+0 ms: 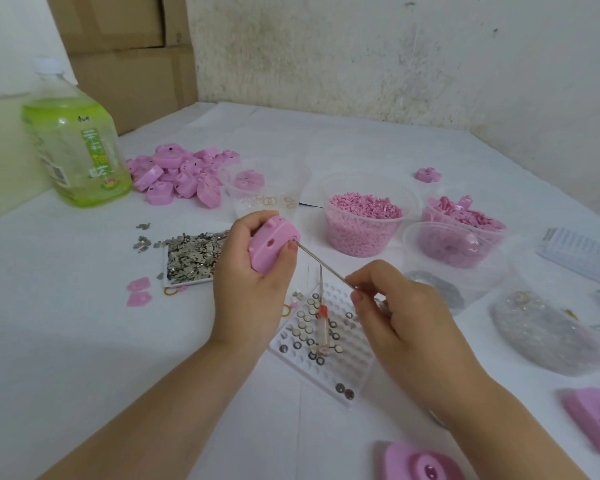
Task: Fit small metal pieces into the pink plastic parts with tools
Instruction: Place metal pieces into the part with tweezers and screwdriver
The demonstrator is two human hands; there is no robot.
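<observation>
Pink part (274,249) clamped in your left hand (253,292), hold the rod (323,265) your right hand (406,323) pinches straight, tip seemingly inside.

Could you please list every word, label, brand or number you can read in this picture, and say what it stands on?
On the green bottle, the vertical label strip: large Chinese characters, too blurred to read.
On its shoulder, small dark print: too small to read.
On its side panel: fine print, too small to read.
Nothing else shows any readable text.
</observation>
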